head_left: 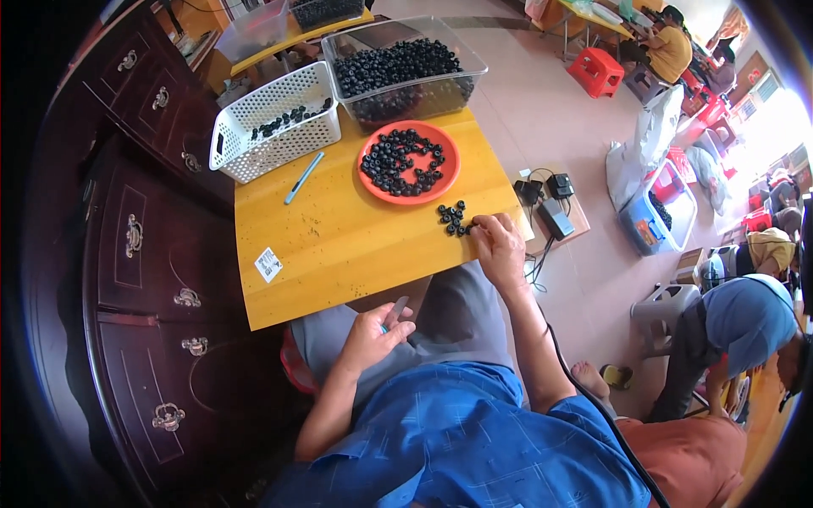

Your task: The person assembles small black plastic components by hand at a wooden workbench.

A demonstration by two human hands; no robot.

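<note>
My left hand (pixel 373 337), above my lap, is closed around a small knife (pixel 395 311) with a teal handle, its blade pointing up and away. At the right edge of the yellow table (pixel 339 245), my right hand (pixel 500 247) bends its fingers together beside a little group of black ring-shaped parts (pixel 450 218). Whatever lies between those fingertips is hidden. Beyond the group stands a round red plate (pixel 452 173) with many more such parts. A light-blue pen-shaped cutter (pixel 303 179) lies left of the plate.
A white perforated basket (pixel 279 151) and a clear bin (pixel 474 68), both holding black parts, stand at the far side. A white label (pixel 268 265) lies near the left edge. Adapters and cables (pixel 555 216) sit right of the table; dark cabinets (pixel 161 279) line the left.
</note>
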